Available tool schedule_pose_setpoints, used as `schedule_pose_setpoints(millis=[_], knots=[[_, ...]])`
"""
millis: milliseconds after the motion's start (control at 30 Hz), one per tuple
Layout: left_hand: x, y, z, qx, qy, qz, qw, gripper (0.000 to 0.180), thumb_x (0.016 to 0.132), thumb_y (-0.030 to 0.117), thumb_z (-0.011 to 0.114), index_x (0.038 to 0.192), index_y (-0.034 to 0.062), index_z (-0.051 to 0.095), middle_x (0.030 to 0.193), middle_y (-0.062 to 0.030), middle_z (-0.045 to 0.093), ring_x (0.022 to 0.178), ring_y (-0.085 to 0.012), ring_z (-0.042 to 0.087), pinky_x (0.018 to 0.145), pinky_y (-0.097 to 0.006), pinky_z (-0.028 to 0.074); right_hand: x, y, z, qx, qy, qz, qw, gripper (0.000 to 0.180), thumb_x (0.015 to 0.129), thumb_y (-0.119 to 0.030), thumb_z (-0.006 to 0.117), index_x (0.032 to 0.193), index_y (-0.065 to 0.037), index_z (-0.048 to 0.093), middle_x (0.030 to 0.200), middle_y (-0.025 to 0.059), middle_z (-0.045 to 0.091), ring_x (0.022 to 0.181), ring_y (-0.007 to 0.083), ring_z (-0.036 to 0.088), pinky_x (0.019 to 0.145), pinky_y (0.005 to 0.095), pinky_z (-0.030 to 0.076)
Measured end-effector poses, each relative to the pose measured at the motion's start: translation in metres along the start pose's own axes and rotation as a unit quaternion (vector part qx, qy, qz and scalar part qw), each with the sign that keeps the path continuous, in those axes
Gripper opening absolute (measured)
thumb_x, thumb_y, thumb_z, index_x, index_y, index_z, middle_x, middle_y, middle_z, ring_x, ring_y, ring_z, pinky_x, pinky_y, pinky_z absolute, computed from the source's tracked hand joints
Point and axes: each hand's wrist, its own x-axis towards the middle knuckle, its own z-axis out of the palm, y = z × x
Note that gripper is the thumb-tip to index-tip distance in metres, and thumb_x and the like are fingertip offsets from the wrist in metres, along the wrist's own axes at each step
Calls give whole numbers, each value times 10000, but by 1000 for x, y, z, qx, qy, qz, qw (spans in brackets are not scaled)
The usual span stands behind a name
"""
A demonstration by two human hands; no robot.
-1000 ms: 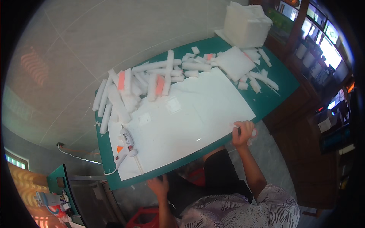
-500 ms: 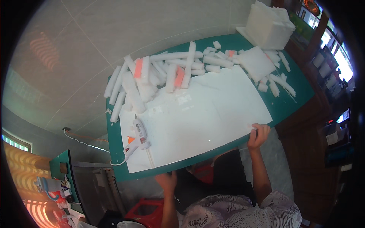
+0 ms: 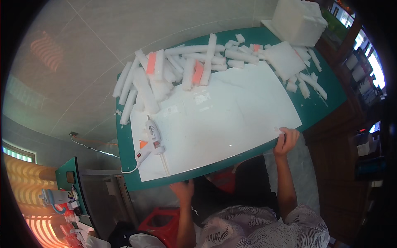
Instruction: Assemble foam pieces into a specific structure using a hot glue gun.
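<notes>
A glossy white sheet (image 3: 223,120) lies over the green tabletop (image 3: 318,107). At its front right corner is my right hand (image 3: 288,140), fingers curled in by the table edge; what they hold, if anything, is too small to make out. My left hand (image 3: 182,192) is low at the front edge, its fingertips hidden at the table's rim. On the sheet's left part rests a white hot glue gun (image 3: 153,138) with an orange trigger, its nozzle pointing away from me. A clear glue stick (image 3: 164,165) sticks out of its back end.
White foam strips (image 3: 144,89), some with pink patches, are heaped along the far left. A square foam slab (image 3: 284,60) lies among scraps at the far right, before a large foam block (image 3: 300,22). A red plastic stool (image 3: 159,221) stands below left.
The table and everything on it sit a little higher in the picture, as the whole view has shifted. Both hands stay at nearly the same places along the table edge.
</notes>
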Motion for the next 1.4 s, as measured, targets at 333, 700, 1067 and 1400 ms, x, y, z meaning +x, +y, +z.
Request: schedule_pose_setpoints(millis=[333,700,1067,1400], knots=[[-3,-1,3,9,40,2,999,566,731,356,681,1153,6,542,1167,-254,520,1092,-447,458,929,-522,344,-4,1,-2,3,0,1,1000,198,777,-166,487,836,-26,612,764,98,526,747,258,449,709,360,340],[-2,1,2,9,44,-4,999,606,743,390,667,1171,-12,519,1165,-269,515,1081,-448,462,909,-529,345,-3,1,-2,9,0,0,1000,193,792,-162,490,834,-12,605,769,109,530,755,272,456,703,364,351],[-3,-1,3,8,14,-34,999,601,748,409,651,1164,-7,529,1156,-265,519,1081,-438,460,908,-521,340,-2,0,0,-4,13,-12,1000,215,815,-190,482,847,-21,610,768,103,520,750,266,454,674,360,347],[-3,0,3,5,17,-38,999,605,739,395,667,1165,-9,523,1150,-267,514,1085,-436,453,911,-512,339,-1,-1,0,-6,13,-14,1000,231,823,-204,469,849,-26,612,760,98,515,738,256,453,649,358,341]])
